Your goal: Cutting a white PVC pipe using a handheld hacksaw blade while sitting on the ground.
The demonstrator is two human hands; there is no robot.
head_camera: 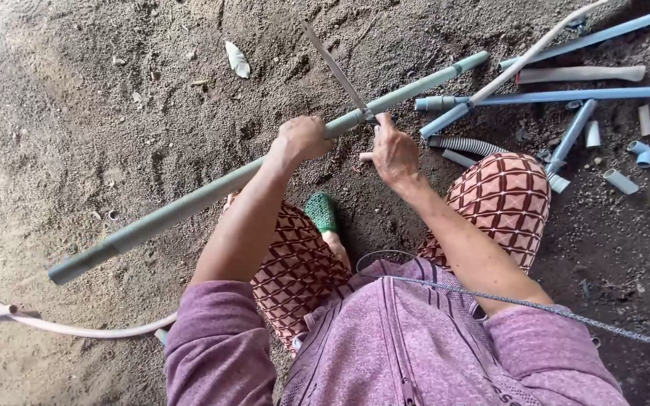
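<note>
A long grey-blue plastic pipe runs slantwise from lower left to upper right above the dirt ground. My left hand is wrapped around it near its middle. My right hand holds the end of a thin metal saw blade, which lies across the pipe just right of my left hand and points up and left. I am squatting in patterned red trousers, and a foot in a green shoe shows under the pipe.
Several blue and grey pipes, short offcuts, an elbow fitting and a ribbed hose lie at the upper right. A pale hose curves at the lower left. A grey cord crosses my purple jacket.
</note>
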